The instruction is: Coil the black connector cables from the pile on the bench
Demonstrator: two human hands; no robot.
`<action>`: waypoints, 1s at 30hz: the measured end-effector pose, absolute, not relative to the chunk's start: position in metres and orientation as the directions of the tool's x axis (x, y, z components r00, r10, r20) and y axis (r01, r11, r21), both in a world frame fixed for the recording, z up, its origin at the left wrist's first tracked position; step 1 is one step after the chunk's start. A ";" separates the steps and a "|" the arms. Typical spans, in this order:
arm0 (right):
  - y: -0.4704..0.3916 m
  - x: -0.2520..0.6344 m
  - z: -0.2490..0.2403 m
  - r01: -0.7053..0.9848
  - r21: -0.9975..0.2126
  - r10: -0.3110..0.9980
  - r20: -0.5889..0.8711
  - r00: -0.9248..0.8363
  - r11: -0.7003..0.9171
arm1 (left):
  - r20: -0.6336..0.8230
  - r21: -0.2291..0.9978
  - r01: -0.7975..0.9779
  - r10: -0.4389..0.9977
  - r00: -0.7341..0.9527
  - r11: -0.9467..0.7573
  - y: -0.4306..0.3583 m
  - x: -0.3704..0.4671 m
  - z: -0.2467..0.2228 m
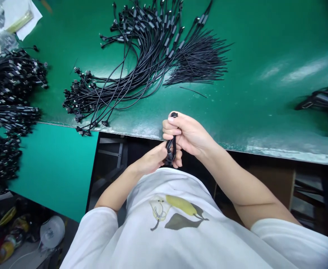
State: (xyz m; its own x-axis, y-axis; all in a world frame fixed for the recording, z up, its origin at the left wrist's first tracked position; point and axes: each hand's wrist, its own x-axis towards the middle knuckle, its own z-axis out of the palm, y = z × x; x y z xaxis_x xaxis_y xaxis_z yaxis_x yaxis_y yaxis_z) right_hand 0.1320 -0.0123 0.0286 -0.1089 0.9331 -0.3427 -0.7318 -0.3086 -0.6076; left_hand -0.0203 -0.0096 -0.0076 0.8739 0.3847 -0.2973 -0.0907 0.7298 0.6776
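Observation:
A black cable [174,144], looped into a small bundle, is held between both hands at the near edge of the green table [253,112]. My right hand [187,132] is closed round its upper end, and a black connector shows above the fingers. Lower down, my left hand [155,157] grips the bottom of the bundle; some of its fingers are hidden behind the cable. Beyond the hands lies a large spread of black cables [144,71] with connectors. Beside it on the right is a pile of thin black ties [201,59].
More black cables [9,86] are heaped at the far left, near clear plastic bags and white paper [36,18]. A dark cable bundle [323,99] lies at the right. A lower green surface [60,164] joins at the left. A white spool [52,231] stands at the lower left.

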 end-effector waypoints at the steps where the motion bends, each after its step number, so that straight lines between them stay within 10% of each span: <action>1: -0.012 0.133 0.029 -0.745 -0.597 0.937 -0.331 -0.109 -0.297 | -0.286 0.679 -0.079 0.362 0.887 0.730 -0.008 -0.021 -0.005; 13: -0.011 0.132 0.022 -0.691 -0.681 0.953 -0.300 -0.041 -0.244 | -0.365 0.788 0.010 0.453 0.813 0.616 -0.016 -0.005 -0.016; 25: 0.001 0.138 0.001 -0.055 -0.998 0.964 -0.046 0.264 -0.033 | -0.468 0.670 -0.029 0.452 0.760 0.742 -0.014 0.000 -0.014; 30: 0.003 0.138 0.009 -0.293 -0.955 0.938 -0.145 0.316 -0.049 | -0.514 0.610 -0.033 0.427 0.744 0.792 -0.006 0.006 -0.007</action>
